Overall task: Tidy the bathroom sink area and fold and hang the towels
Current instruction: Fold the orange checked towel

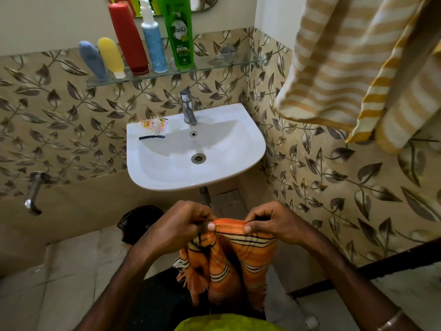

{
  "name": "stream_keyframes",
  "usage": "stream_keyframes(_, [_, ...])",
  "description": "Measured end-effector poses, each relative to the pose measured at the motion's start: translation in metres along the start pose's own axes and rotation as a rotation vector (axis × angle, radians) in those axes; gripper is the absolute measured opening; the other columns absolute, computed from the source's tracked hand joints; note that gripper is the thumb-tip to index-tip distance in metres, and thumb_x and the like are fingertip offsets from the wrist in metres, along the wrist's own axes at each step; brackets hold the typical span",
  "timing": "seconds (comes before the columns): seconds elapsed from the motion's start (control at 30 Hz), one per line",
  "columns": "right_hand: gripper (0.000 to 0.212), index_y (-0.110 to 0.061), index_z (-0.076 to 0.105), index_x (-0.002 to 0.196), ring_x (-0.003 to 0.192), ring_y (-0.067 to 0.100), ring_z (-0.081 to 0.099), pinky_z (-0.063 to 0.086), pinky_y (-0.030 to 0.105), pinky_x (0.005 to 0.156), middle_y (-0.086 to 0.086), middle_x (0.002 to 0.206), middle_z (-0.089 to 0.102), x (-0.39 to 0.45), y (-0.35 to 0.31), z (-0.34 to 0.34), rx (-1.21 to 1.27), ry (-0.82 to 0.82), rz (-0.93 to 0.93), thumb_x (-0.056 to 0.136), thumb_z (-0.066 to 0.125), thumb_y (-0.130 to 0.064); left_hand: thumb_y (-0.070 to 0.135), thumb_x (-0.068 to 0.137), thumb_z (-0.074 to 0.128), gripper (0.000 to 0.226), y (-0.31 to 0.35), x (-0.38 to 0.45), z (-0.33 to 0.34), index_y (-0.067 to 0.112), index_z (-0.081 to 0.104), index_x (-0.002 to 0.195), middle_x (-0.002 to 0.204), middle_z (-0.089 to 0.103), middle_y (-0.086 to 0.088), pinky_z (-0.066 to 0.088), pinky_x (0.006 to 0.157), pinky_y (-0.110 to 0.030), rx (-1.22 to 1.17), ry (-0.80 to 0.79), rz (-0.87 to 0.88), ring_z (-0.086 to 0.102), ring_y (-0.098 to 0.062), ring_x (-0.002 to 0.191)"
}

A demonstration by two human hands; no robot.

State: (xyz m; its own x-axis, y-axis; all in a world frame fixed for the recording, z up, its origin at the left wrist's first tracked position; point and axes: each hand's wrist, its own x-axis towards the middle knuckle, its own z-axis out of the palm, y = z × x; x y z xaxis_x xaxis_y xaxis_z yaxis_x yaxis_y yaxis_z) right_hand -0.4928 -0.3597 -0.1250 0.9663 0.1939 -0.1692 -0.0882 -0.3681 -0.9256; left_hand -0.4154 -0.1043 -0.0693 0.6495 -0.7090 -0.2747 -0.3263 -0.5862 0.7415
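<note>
Orange towel (235, 261) hangs below the sink (195, 151); my left hand (176, 225) and right hand (274, 223) pinch its top edge. Mid-fold, probably. Next: match corners, hang it.

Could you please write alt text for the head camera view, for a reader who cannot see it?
Both hands, left hand and right hand, pinch the top edge of an orange striped towel below a white sink. Small sachets lie on the sink's rim, bottles line a glass shelf, and a yellow striped towel hangs at right.
</note>
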Motion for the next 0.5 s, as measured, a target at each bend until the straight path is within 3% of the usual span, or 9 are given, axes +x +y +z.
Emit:
stream_keyframes(0.13, [0.008, -0.013, 0.079, 0.09, 0.079, 0.015, 0.073, 0.058, 0.03, 0.071, 0.008, 0.089, 0.077, 0.0, -0.003, 0.003, 0.048, 0.024, -0.047, 0.085, 0.078, -0.02, 0.018, 0.092, 0.067, 0.01, -0.007, 0.007, 0.002, 0.025, 0.074, 0.091, 0.091, 0.075, 0.008, 0.06, 0.081, -0.044, 0.002, 0.081, -0.028, 0.07, -0.004, 0.087])
stream_keyframes(0.23, [0.006, -0.012, 0.078, 0.09, 0.076, 0.009, 0.071, 0.055, 0.02, 0.069, 0.003, 0.087, 0.077, 0.001, -0.008, 0.006, 0.061, 0.014, -0.072, 0.086, 0.078, -0.017, 0.016, 0.092, 0.066, 0.032, -0.005, 0.011, 0.01, 0.028, 0.067, 0.121, 0.121, 0.069, 0.006, 0.058, 0.092, -0.037, -0.035, 0.132, -0.026, 0.064, -0.007, 0.111])
stream_keyframes(0.3, [0.005, -0.015, 0.078, 0.09, 0.078, 0.009, 0.071, 0.055, 0.021, 0.071, 0.001, 0.088, 0.077, 0.004, -0.011, 0.01, 0.065, -0.004, -0.087, 0.086, 0.077, -0.017, 0.019, 0.092, 0.066, 0.042, 0.001, 0.011, 0.018, 0.032, 0.059, 0.132, 0.13, 0.065, 0.005, 0.056, 0.095, -0.031, -0.055, 0.082, 0.025, 0.061, -0.006, 0.116])
stream_keyframes(0.37, [0.009, -0.012, 0.078, 0.092, 0.082, 0.014, 0.072, 0.055, 0.025, 0.074, 0.004, 0.09, 0.077, 0.008, -0.012, 0.012, 0.069, -0.007, -0.104, 0.086, 0.078, -0.018, 0.02, 0.093, 0.065, 0.04, 0.006, 0.012, 0.026, 0.033, 0.06, 0.131, 0.127, 0.067, 0.006, 0.057, 0.092, -0.029, -0.059, 0.026, 0.08, 0.063, -0.003, 0.113])
stream_keyframes(0.5, [0.01, -0.012, 0.079, 0.092, 0.083, 0.017, 0.073, 0.056, 0.029, 0.074, 0.005, 0.089, 0.077, 0.012, -0.013, 0.011, 0.062, 0.012, -0.115, 0.085, 0.079, -0.019, 0.018, 0.094, 0.066, 0.013, 0.009, 0.015, 0.029, 0.025, 0.074, 0.101, 0.091, 0.075, 0.006, 0.06, 0.077, -0.039, -0.013, 0.088, 0.043, 0.07, -0.002, 0.085])
